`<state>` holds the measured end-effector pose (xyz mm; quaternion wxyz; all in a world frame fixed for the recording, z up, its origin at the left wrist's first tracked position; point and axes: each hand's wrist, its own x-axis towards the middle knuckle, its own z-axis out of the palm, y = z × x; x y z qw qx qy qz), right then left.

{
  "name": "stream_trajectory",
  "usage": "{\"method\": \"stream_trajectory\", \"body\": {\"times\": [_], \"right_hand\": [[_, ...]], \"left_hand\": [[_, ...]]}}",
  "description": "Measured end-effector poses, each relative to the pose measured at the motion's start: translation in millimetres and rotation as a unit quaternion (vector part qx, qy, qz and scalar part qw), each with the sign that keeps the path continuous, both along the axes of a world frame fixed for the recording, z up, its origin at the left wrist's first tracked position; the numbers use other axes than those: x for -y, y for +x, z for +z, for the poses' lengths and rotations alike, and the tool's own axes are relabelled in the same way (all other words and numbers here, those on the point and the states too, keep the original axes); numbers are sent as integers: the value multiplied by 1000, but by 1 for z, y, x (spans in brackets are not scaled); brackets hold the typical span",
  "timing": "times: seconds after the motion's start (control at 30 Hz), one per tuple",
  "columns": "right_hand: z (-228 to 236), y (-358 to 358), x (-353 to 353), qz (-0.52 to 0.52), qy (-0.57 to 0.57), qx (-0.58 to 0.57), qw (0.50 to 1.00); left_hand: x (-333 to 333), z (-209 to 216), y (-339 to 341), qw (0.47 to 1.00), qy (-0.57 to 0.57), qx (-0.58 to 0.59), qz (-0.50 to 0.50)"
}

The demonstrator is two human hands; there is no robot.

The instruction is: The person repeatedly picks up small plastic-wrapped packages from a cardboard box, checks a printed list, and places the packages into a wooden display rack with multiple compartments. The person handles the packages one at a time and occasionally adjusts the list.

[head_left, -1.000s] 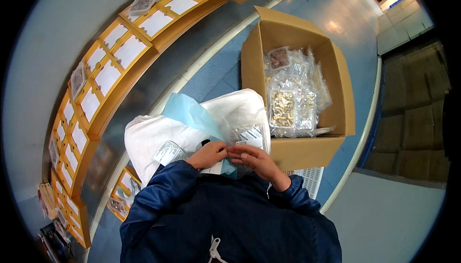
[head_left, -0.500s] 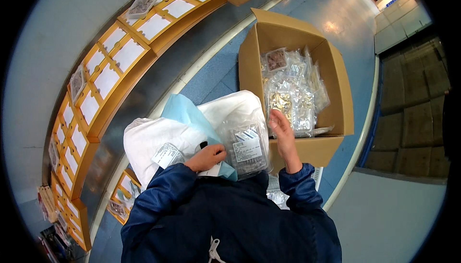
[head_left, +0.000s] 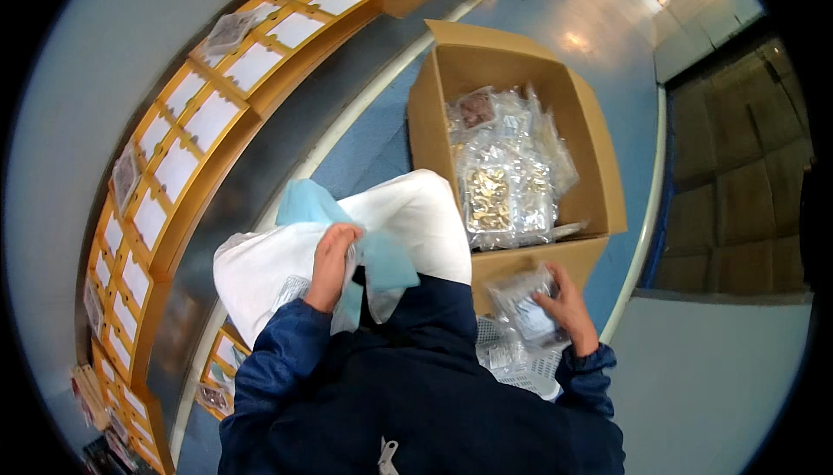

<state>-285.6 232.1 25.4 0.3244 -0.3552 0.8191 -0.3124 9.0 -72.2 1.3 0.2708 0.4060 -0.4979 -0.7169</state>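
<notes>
My left hand (head_left: 331, 258) pinches a thin light blue sheet (head_left: 386, 260) with a whitish underside, raised and folded over above my lap. Beneath it lies a puffy white cloth or sack (head_left: 416, 202). A silvery label (head_left: 293, 288) rests on the white material beside my left wrist. Over on the right, my right hand (head_left: 566, 306) grips a clear plastic bag (head_left: 528, 310) by its right side; its contents are blurred. That bag is just above a white perforated basket (head_left: 531, 380), which holds another clear bag (head_left: 503, 355).
Ahead stands an open cardboard box (head_left: 599, 154) with several clear bags of gold-coloured parts (head_left: 488, 197). Along the left wall runs a yellow rack (head_left: 165, 206) of compartments with white cards. A smaller yellow tray (head_left: 217, 371) sits low left. Stacked cartons (head_left: 729, 180) are at far right.
The clear bag has gone from my lap to the right, above the basket, in my right hand, which was empty by the box. My left hand has moved forward, lifting the blue sheet.
</notes>
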Motion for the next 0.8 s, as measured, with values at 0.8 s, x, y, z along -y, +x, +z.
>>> {"method": "stream_trajectory", "body": {"times": [0.8], "right_hand": [[20,97,236,185,-154,388,890]], "left_hand": [[1,60,20,999,-25,-37,-30]]}}
